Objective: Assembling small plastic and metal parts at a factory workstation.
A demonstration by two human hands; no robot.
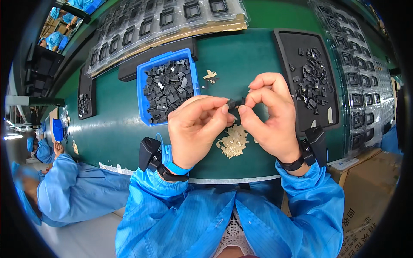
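Both hands meet above the green table, pinching one small black plastic part (232,104) between them. My left hand (195,127) grips its left side with thumb and forefinger. On its other side, the thumb and forefinger of my right hand (272,118) are closed on it. The fingertips cover much of the part, so its exact shape is hidden. Just below the hands lies a loose pile of small cream-coloured pieces (233,142). A blue bin (140,92) full of small black parts stands beside my left hand.
To the right, a black tray (297,64) holds scattered small black parts. Clear plastic trays (167,21) with black frames are stacked at the back; more trays (359,77) stand far right. A cardboard box (370,189) sits at lower right. A person in blue (81,189) sits at left.
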